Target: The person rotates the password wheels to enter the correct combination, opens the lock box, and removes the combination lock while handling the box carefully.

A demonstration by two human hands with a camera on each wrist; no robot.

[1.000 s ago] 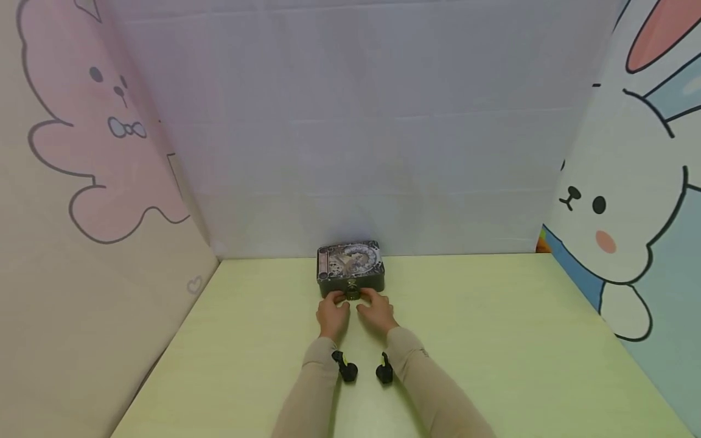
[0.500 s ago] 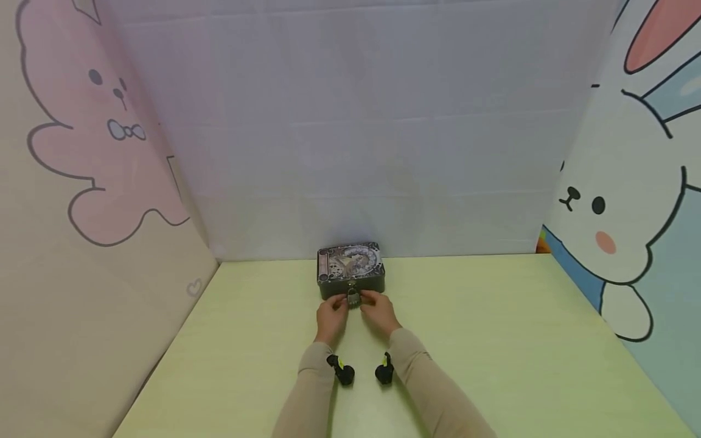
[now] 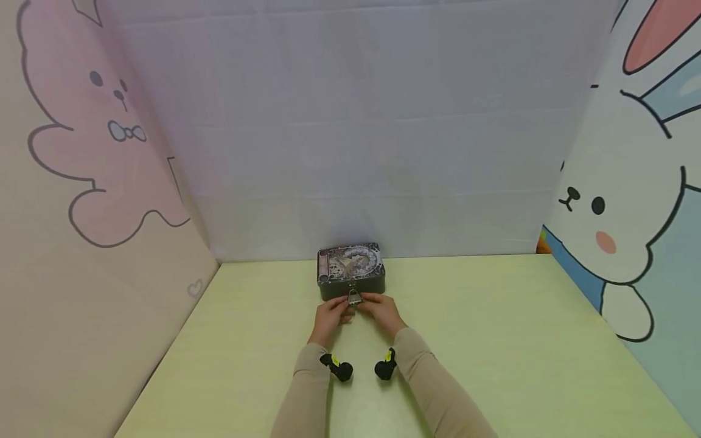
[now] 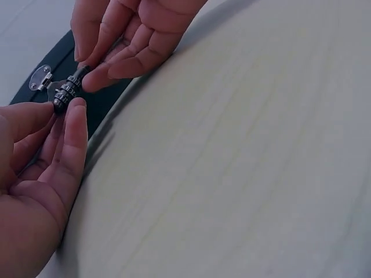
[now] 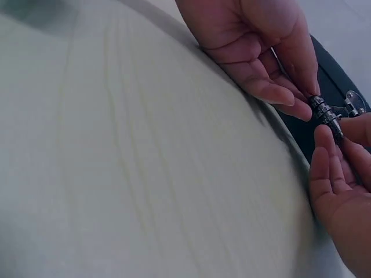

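Note:
A dark rectangular tin box with a patterned lid stands shut at the table's back edge. From the metal clasp on its front hangs a small combination padlock with ridged number dials. The left hand pinches one end of the padlock between thumb and fingers. At the other end, the fingertips of the right hand hold it. In the right wrist view the padlock lies between both hands' fingertips, the dials facing the camera.
The pale yellow-green table meets a white cloth backdrop just behind the box. Walls with cartoon figures rise at both sides. A black wrist device sits at the left sleeve, another at the right.
The padlock has tilted, its body swinging up and turning its underside toward the head camera. The left hand has turned slightly, some fingers now spread below the padlock. The box has stayed in place.

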